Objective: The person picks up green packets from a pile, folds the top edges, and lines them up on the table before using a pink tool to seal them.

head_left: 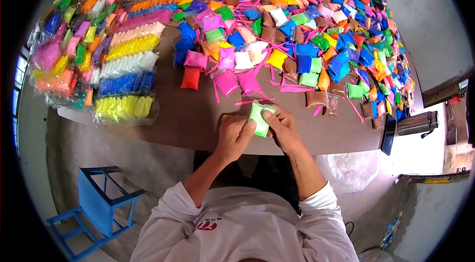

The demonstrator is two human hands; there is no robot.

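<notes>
Between my two hands, over the near edge of the brown table (188,131), is a small light green packet (259,119) in clear plastic. My left hand (233,133) is closed on its left side, thumb pressed to the front. On the right side, my right hand (283,127) grips it too, with the thumb lying across the upper corner. Just beyond the packet lies a thin pink strip (255,101). Two magenta packets (237,81) and a red packet (190,78) are the nearest ones past my hands.
A large heap of colourful packets (307,24) with pink strips covers the table's far and right parts. Bagged rows of packets (126,83) lie at left. A dark flat device (388,134) and a steel flask (418,123) are at right. A blue chair (99,207) stands lower left.
</notes>
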